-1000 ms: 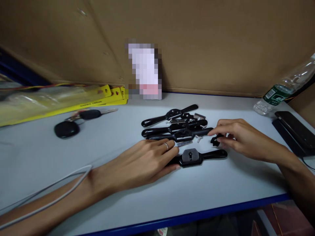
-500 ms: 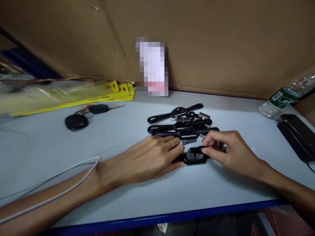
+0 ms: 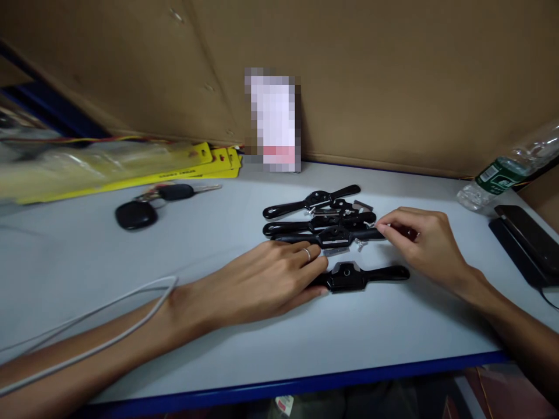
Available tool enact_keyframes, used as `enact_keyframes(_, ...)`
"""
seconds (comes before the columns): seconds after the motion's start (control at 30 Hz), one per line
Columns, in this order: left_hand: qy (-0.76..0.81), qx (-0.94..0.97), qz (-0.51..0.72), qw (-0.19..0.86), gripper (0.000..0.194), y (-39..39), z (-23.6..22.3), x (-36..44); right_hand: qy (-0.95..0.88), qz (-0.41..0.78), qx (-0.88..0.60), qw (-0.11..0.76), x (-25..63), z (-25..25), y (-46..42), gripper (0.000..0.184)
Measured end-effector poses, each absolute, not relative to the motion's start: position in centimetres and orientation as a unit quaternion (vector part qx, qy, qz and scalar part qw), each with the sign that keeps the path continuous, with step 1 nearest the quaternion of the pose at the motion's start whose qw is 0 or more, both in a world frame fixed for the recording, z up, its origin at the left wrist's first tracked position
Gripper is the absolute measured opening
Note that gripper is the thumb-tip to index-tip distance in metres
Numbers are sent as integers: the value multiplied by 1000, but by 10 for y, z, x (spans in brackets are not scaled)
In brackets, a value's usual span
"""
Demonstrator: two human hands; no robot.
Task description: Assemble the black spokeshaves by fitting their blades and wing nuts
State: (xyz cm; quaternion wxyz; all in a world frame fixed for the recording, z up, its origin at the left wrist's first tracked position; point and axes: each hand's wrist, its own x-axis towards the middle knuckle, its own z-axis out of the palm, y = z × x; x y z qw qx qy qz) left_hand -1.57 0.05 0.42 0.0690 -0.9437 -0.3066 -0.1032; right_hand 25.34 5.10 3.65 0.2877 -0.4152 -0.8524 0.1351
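A black spokeshave (image 3: 386, 273) lies nearest me, a blade edge showing behind its black cap (image 3: 346, 279) with a round hole. My left hand (image 3: 273, 276), wearing a ring, is closed over its left handle and hides it. Thumb and forefinger of my right hand (image 3: 419, 244) pinch together at the right end of the other spokeshaves, near a tiny shiny part; what they hold is too small to make out. Several more black spokeshaves (image 3: 286, 228) lie behind. Between them and the near one are a flat blade (image 3: 336, 252) and small silvery screws (image 3: 360, 245).
Keys with a black fob (image 3: 136, 215) lie to the left, before yellow-carded plastic packs (image 3: 174, 169). A blurred-out upright item (image 3: 279, 122) leans on the cardboard wall (image 3: 384, 87). A bottle (image 3: 493, 177) and a black device (image 3: 526, 238) are at the right. A white cable (image 3: 144, 323) crosses my left forearm.
My right hand has let go of the black cap, now lying flat on the near spokeshave, and moved back and right to the other spokeshaves. My left hand keeps its place.
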Motion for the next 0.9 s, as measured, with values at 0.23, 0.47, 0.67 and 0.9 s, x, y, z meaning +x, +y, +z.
enact_keyframes(0.23, -300, -943, -120, 74, 40, 0, 4, -15, -936, 65, -310, 156, 257, 24, 52, 31)
enact_keyframes(0.47, -300, -943, -121, 71, 42, 1, 4, -15, -948, -18, -319, 14, 254, 32, 47, 22)
enact_keyframes(0.67, -301, -943, -123, 66, 42, 0, 5, -15, -939, -22, -344, -19, 259, 39, 45, 17)
enact_keyframes(0.9, -297, -944, -126, 72, 43, 1, 5, -15, -932, 11, -359, -58, 261, 47, 44, 16)
